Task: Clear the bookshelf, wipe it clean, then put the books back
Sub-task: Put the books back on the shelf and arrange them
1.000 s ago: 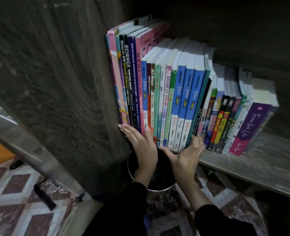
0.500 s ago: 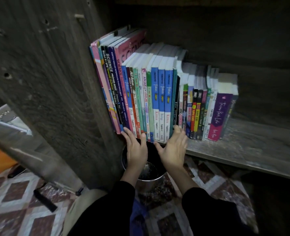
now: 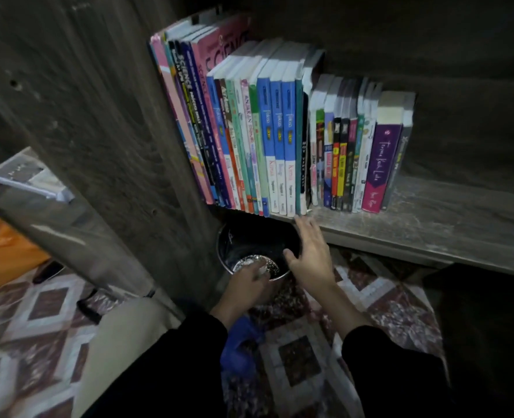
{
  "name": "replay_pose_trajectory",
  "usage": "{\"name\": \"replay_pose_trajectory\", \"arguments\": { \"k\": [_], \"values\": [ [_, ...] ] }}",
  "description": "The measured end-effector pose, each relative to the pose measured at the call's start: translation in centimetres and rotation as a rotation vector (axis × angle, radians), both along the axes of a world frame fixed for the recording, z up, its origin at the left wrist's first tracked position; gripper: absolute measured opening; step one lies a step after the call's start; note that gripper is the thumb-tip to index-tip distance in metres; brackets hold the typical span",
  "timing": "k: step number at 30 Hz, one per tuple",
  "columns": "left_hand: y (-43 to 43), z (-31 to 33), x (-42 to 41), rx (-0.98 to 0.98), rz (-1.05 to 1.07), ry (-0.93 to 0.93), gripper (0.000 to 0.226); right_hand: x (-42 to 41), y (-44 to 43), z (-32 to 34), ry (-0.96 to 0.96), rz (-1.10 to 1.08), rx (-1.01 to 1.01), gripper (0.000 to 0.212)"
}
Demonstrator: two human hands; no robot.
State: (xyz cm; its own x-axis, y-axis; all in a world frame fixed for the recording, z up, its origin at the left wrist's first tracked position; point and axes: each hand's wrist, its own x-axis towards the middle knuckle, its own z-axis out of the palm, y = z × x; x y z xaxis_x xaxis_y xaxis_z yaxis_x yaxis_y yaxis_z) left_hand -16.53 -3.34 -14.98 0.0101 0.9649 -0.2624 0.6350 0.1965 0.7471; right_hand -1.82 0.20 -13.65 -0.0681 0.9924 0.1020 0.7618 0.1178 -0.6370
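A row of books (image 3: pixel 279 131) stands upright at the left end of the wooden shelf (image 3: pixel 436 215), tall workbooks on the left, shorter ones to the right, ending in a purple book (image 3: pixel 380 164). My right hand (image 3: pixel 310 254) is below the shelf's front edge with straight fingers, its fingertips just under the blue books. My left hand (image 3: pixel 249 282) is lower, blurred, over the near rim of a metal pot (image 3: pixel 234 239); its fingers look loosely curled with nothing visibly in them. A blue cloth (image 3: pixel 240 336) lies on the floor between my forearms.
The shelf's thick wooden side panel (image 3: pixel 114 116) rises at the left of the books. Dusty bare board runs right of the purple book. The pot stands on a patterned floor mat (image 3: pixel 298 360) under the shelf. An orange object (image 3: pixel 2 254) sits at far left.
Both hands have come off the book spines. The left hand dropped down to the pot's rim; the right hand slid back below the shelf edge. The books stay in place.
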Motion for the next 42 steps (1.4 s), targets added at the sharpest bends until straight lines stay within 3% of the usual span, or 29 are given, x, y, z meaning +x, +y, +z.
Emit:
{"name": "replay_pose_trajectory", "arguments": {
  "k": [5, 10, 16, 25, 29, 37, 42],
  "values": [
    [-1.5, -0.5, -3.2, -0.013, 0.135, 0.000, 0.033, -2.5, -2.2, -2.8, 0.070, -0.097, 0.141, 0.065],
    [-2.4, -2.0, -5.6, -0.049, 0.142, 0.070, 0.036, -5.2, -4.3, -5.9, 0.165, -0.091, 0.051, 0.053],
    [-3.1, -4.4, -7.2, -0.155, 0.116, 0.156, 0.040, -7.5, -5.8, -9.0, 0.114, -0.038, -0.039, 0.066],
    [-1.7, -4.4, -5.7, -0.067, 0.082, 0.131, 0.055, -7.2, -4.3, -7.7, 0.165, -0.006, -0.041, 0.058],
    [-1.4, -3.7, -5.6, 0.018, 0.134, 0.075, 0.073, -7.2, -4.0, -7.0, 0.202, 0.033, 0.009, 0.061],
    [-0.7, -0.6, -4.2, 0.399, 0.119, 0.018, 0.068, -6.1, -3.3, -3.9, 0.311, 0.002, 0.291, 0.071],
    [1.4, 4.1, -0.4, 0.651, 0.051, 0.148, 0.064, -3.4, -0.4, -0.3, 0.244, -0.092, 0.520, 0.070]
  ]
}}
